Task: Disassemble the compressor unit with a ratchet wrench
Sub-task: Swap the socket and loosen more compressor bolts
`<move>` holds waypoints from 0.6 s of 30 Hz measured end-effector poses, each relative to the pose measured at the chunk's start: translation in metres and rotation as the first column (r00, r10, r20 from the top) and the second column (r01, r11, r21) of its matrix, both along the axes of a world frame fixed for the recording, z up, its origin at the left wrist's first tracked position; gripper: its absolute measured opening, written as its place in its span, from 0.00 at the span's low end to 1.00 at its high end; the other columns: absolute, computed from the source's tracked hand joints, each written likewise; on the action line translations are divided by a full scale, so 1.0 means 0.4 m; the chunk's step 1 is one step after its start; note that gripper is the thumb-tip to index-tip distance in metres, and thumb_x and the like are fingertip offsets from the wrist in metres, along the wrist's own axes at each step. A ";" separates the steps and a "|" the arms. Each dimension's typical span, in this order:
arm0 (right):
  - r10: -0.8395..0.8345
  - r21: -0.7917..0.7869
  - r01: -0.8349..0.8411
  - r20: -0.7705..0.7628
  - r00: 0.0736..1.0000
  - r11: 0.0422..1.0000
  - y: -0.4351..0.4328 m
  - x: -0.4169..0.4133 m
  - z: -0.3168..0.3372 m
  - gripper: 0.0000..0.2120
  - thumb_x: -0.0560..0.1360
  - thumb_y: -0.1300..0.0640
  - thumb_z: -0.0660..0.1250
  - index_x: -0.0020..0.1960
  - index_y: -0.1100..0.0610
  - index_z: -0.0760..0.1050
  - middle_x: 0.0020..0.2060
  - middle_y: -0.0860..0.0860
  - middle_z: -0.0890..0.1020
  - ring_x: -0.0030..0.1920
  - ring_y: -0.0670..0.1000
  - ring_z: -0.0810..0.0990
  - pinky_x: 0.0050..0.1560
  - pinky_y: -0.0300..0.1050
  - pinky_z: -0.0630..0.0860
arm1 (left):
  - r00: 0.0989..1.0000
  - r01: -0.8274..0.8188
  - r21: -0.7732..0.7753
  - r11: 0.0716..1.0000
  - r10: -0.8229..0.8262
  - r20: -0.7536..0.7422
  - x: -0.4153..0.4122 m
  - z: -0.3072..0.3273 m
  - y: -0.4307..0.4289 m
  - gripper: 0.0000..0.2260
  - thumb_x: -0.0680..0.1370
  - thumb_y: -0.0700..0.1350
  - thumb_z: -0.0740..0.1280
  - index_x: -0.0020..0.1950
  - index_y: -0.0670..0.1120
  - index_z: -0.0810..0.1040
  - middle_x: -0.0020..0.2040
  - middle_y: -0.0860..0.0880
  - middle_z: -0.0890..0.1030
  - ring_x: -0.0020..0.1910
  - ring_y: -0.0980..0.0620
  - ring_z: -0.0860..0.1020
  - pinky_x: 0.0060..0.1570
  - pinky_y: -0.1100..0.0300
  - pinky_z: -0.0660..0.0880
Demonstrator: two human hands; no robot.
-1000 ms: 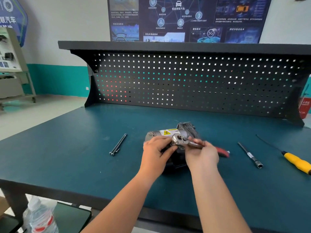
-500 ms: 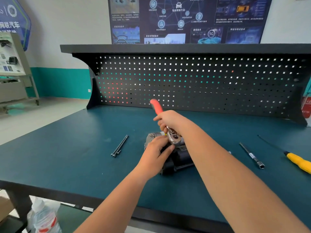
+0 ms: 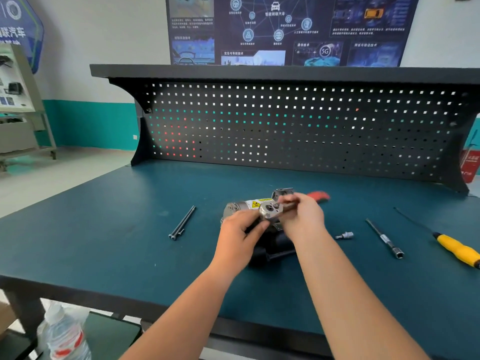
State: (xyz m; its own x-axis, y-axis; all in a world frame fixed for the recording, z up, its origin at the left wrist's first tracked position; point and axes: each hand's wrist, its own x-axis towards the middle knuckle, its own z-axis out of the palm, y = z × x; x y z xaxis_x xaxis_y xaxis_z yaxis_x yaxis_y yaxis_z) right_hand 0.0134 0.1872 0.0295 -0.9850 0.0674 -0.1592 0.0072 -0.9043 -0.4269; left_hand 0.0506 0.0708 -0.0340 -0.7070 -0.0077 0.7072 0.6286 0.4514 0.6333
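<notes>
The ratchet wrench (image 3: 271,210) that my right hand (image 3: 304,216) grips has a bright, polished metal head. Its red grip is blurred and looks like rubber or plastic. Under my left hand (image 3: 240,231) the compressor unit (image 3: 237,207) has a dull silver metal barrel with a glossy yellow sticker and a black, faintly shiny lower housing. The workbench top (image 3: 117,229) is smooth, matt teal. The pegboard (image 3: 285,131) behind is matt black sheet metal. Left of centre, two long bolts (image 3: 183,222) are dark metal. At right lie a shiny metal socket (image 3: 345,235), a dark steel extension bar (image 3: 384,239) and a screwdriver (image 3: 457,249) with a glossy yellow plastic handle. At lower left is a clear plastic bottle (image 3: 65,333).
</notes>
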 end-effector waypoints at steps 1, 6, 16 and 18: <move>-0.061 -0.112 0.062 0.016 0.998 0.992 0.012 0.022 -0.023 0.15 0.80 0.69 0.50 0.37 0.59 0.63 0.29 0.53 0.68 0.27 0.47 0.69 0.27 0.42 0.74 | 1.000 -0.003 0.005 1.000 0.003 -0.002 -0.002 -0.001 0.006 0.08 0.73 0.45 0.65 0.41 0.41 0.78 0.35 0.51 0.78 0.38 0.62 0.72 0.39 0.71 0.66; -0.190 -0.329 0.185 0.019 0.982 0.926 0.020 0.095 -0.101 0.17 0.80 0.69 0.46 0.36 0.57 0.63 0.22 0.51 0.70 0.21 0.47 0.71 0.31 0.43 0.76 | 0.999 -0.038 -0.007 0.999 0.038 -0.003 0.001 -0.018 0.015 0.11 0.72 0.46 0.66 0.52 0.48 0.82 0.41 0.63 0.77 0.44 0.68 0.72 0.46 0.78 0.65; 0.321 0.732 -0.273 0.078 0.944 0.625 -0.071 -0.052 0.093 0.12 0.79 0.66 0.50 0.38 0.58 0.64 0.14 0.45 0.63 0.13 0.42 0.61 0.15 0.33 0.59 | 0.953 0.242 -0.044 0.969 -0.229 0.197 0.013 0.025 -0.042 0.13 0.76 0.45 0.64 0.50 0.64 0.77 0.45 0.65 0.81 0.46 0.67 0.76 0.46 0.74 0.69; 0.430 0.860 -0.373 0.207 0.879 0.348 -0.093 -0.066 0.110 0.10 0.79 0.65 0.51 0.41 0.58 0.66 0.17 0.45 0.64 0.15 0.41 0.60 0.15 0.32 0.56 | 0.957 0.231 -0.101 0.968 -0.208 0.202 0.005 0.027 -0.046 0.10 0.77 0.44 0.63 0.54 0.57 0.79 0.46 0.60 0.82 0.44 0.67 0.75 0.46 0.74 0.69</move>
State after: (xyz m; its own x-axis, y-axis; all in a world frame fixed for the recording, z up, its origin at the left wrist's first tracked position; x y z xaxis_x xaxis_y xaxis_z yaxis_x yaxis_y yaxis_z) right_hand -0.0131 0.1501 0.0734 -0.9382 -0.2670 -0.2204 0.2165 0.0442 -0.9753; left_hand 0.0525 0.0525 -0.0232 -0.8018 0.2406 0.5470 0.5956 0.3969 0.6984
